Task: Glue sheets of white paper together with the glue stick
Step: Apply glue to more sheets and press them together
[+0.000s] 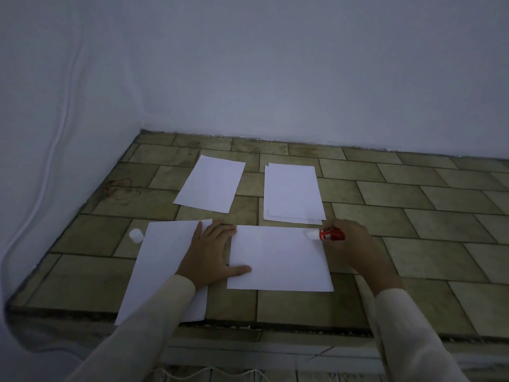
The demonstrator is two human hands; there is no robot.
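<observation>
Found working sheet (278, 260) flat between both hands, pinned at left edge by flattened left hand (209, 252). Noted glue stick (329, 235) gripped in right hand (349, 244), tip at far-right corner. Judged light, limp, quick to slide or crease; best pressed flat near the stroke.

Two hands are working on the middle sheet (278, 260) of white paper on a tiled ledge (413, 244).

At the middle sheet's far right corner, the right hand (349, 244) is gripping a red glue stick (329, 234), its white tip pointing left onto the paper. At the sheet's left edge the left hand (212, 252) is lying flat, fingers straight, thumb resting on the paper. Just left of it, a second sheet (165, 260) is lying under that wrist, and a white cap (136, 235) is standing further left. Beyond it, well apart, a single sheet (210, 184) and a small stack (293, 193) are lying.
</observation>
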